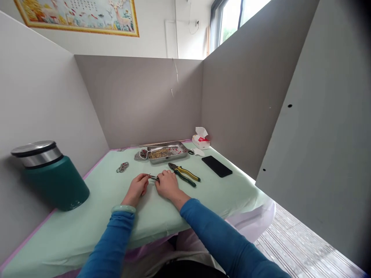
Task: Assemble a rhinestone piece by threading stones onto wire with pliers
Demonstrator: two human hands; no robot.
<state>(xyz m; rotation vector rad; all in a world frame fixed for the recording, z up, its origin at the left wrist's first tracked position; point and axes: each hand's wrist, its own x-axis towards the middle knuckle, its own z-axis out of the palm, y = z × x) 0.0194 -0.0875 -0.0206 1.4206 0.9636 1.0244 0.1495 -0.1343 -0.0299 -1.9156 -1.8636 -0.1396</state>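
Observation:
My left hand [138,189] is closed in a pinch on something tiny; a thin reddish end shows at its fingertips, too small to name. Close beside it, my right hand [168,184] is closed, palm down, over a small metal-jawed tool [153,177]. Only the tool's shiny tip shows, pointing left at the left fingertips; my fingers cover the rest. Just beyond the right hand lie pliers [185,175] with yellow and green handles. A small heap of beaded jewellery pieces [122,167] rests on the cloth to the left.
Toward the back stands a metal tray [169,157] of small gold and red bits, with a small white-rimmed container [143,154] at its left. A black phone [216,166] and tissue box [201,141] are on the right. A large green flask [52,181] stands left. Grey partitions [139,100] enclose the table.

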